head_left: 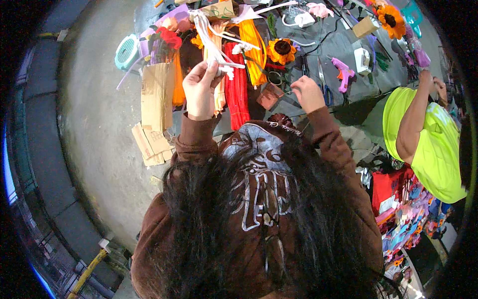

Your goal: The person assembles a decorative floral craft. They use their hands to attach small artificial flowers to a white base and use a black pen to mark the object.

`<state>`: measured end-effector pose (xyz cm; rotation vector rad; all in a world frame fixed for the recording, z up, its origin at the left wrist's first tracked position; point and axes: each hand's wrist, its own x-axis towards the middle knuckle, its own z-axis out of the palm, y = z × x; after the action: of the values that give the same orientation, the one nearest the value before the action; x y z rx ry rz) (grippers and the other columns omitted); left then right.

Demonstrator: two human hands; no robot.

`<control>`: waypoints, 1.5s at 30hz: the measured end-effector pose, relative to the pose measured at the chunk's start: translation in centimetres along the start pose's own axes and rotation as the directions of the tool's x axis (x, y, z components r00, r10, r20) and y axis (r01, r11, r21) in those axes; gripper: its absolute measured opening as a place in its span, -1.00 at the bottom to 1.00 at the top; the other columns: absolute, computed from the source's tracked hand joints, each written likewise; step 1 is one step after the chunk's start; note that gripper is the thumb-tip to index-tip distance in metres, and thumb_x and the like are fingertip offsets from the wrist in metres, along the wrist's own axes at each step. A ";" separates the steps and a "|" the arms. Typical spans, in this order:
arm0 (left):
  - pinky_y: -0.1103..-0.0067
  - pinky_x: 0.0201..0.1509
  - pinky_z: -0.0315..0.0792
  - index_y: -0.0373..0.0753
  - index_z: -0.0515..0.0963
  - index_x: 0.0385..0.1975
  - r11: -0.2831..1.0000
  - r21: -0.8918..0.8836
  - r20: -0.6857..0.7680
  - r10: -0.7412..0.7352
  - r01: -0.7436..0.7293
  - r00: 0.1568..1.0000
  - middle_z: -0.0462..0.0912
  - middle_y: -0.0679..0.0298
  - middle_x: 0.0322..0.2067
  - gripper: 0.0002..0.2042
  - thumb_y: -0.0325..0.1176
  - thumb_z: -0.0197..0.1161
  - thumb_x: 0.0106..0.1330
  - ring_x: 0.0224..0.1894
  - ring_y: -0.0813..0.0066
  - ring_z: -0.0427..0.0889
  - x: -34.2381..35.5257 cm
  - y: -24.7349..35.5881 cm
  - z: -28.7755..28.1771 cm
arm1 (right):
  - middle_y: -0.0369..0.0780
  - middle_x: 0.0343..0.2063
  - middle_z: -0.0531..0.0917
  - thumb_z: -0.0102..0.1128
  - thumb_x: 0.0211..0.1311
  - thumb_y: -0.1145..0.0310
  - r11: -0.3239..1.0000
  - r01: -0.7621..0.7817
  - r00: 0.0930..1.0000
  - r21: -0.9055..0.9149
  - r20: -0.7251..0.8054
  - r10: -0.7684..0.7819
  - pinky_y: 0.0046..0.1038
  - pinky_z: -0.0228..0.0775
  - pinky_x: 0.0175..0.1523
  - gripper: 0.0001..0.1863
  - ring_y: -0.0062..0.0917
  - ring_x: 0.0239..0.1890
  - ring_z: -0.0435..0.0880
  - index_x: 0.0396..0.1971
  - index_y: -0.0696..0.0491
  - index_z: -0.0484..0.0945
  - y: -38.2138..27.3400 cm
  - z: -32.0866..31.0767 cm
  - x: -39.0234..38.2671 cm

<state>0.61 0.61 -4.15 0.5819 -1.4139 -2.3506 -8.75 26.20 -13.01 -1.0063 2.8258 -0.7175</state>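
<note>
My left hand (pixel 200 89) is raised over the near edge of the table, thumb and fingers pinched on white pipe cleaners (pixel 230 65). Just beyond it lies a bundle of loose white pipe cleaners (pixel 203 32). Bundles of red pipe cleaners (pixel 236 94) and yellow-orange pipe cleaners (pixel 253 47) stretch out to its right. My right hand (pixel 308 94) is closed, its fingertips pressed together; a thin dark line shows by them, too fine to name. Left of those fingertips is a brownish square piece (pixel 270 96), with scissors (pixel 324 89) close on the other side.
A pink glue gun (pixel 342 74) lies to the right, near a white box-shaped device (pixel 362 61). Orange fabric flowers (pixel 282 51) and a mint basket (pixel 127 51) stand farther off. Cardboard (pixel 157 97) hangs at the left edge. A person in a yellow-green shirt (pixel 428 144) works at right.
</note>
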 end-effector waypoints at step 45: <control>0.77 -0.42 0.30 -0.30 0.56 -0.43 0.954 0.282 0.441 -0.227 0.105 0.868 0.56 0.39 -0.53 -0.88 -0.41 0.26 0.06 -0.50 0.74 0.43 -1.6 1.2 5.5 | -0.33 -0.48 0.55 0.17 0.01 0.44 0.349 -0.366 0.929 0.863 0.363 0.076 -0.67 0.32 -0.25 -0.85 -0.72 -0.40 0.49 -0.39 0.18 0.53 -7.6 -9.4 1.0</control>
<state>-0.72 4.98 -0.47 0.1970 -1.9649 -2.5867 -7.01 24.21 -1.16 -0.3980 1.6907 -1.6775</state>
